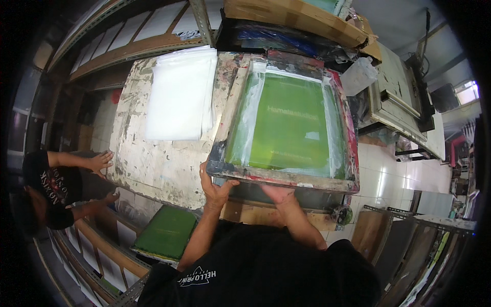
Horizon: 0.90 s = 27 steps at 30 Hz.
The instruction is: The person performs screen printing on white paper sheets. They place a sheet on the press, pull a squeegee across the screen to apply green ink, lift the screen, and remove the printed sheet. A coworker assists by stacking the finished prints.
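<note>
A screen-printing frame with green mesh and worn, ink-stained wooden sides spans the centre, its front edge toward me. At its front left corner is my left hand, thumb below the front edge and fingers up against the side, seemingly gripping the corner. My right hand reaches under the front edge, and its fingers are hidden by the frame. Left of the frame, a stack of white sheets lies on a paint-worn table.
At the left table edge a co-worker's hand touches the board. A second green screen sits below the table's front edge. A clear plastic container stands by the frame's far right. Metal shelving rises behind; a cardboard box is at the back.
</note>
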Motion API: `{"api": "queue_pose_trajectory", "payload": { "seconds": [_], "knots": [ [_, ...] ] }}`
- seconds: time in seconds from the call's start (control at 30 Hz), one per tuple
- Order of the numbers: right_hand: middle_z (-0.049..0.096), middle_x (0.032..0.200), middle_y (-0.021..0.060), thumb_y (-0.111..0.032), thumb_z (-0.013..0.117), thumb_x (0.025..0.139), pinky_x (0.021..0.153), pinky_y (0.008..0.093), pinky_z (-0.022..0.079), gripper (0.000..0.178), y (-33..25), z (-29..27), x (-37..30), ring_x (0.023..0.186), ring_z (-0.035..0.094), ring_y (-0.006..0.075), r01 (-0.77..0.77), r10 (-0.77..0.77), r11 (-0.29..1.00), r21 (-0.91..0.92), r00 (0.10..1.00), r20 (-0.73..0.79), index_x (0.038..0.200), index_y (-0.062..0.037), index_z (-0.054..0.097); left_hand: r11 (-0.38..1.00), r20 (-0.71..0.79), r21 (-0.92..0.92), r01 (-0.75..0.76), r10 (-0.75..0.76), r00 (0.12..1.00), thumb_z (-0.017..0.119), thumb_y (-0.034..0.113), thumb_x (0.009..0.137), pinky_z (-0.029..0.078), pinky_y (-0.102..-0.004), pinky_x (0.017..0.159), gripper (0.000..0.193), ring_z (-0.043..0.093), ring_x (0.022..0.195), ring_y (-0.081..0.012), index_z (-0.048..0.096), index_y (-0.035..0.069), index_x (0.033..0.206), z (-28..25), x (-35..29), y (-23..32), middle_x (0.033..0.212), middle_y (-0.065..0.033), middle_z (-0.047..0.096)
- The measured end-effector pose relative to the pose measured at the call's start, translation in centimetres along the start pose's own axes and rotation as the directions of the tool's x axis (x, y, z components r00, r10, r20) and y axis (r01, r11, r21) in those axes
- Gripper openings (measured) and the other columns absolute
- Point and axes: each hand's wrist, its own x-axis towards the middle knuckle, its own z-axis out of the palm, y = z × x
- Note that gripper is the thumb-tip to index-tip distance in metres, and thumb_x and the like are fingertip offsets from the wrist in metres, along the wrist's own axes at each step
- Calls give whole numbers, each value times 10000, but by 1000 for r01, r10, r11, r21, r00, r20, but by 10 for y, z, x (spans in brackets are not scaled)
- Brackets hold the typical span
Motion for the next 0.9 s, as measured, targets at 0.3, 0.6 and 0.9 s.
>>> {"api": "queue_pose_trajectory", "payload": {
  "seconds": [0.3, 0.6, 0.9],
  "knots": [
    [613, 1403, 151, -225, 556, 991, 1125, 521, 421, 459, -183, -94, -82, 1252, 599, 320, 628, -628, 725, -284, 772, 104, 1413, -45, 559, 995, -36, 92, 34, -31, 999, 954, 148, 623, 459, -394, 969, 811, 567, 1062, -282, 532, -31, 1292, 3, -7, -1, 1151, -127, 574],
    [601, 1402, 176, -39, 637, 889, 1127, 453, 397, 537, -257, -137, -63, 1311, 537, 304, 13, -675, -693, -720, 339, 656, 1413, 23, 540, 962, -93, -270, 35, -62, 994, 894, 80, 725, 440, -372, 1048, 801, 571, 1187, -242, 490, -23, 1409, 10, 16, 43, 1288, -122, 607],
    [465, 1541, 194, -739, 559, 891, 1149, 625, 308, 908, -178, 20, -48, 1412, 434, 439, -222, 407, -897, 383, -73, 910, 1502, -72, 477, 955, -306, -169, -245, 186, 934, 869, 461, 748, 334, -501, 1152, 1160, 455, 1354, -432, 220, -37, 1571, 23, -42, 37, 1553, -317, 349]
  ]
}}
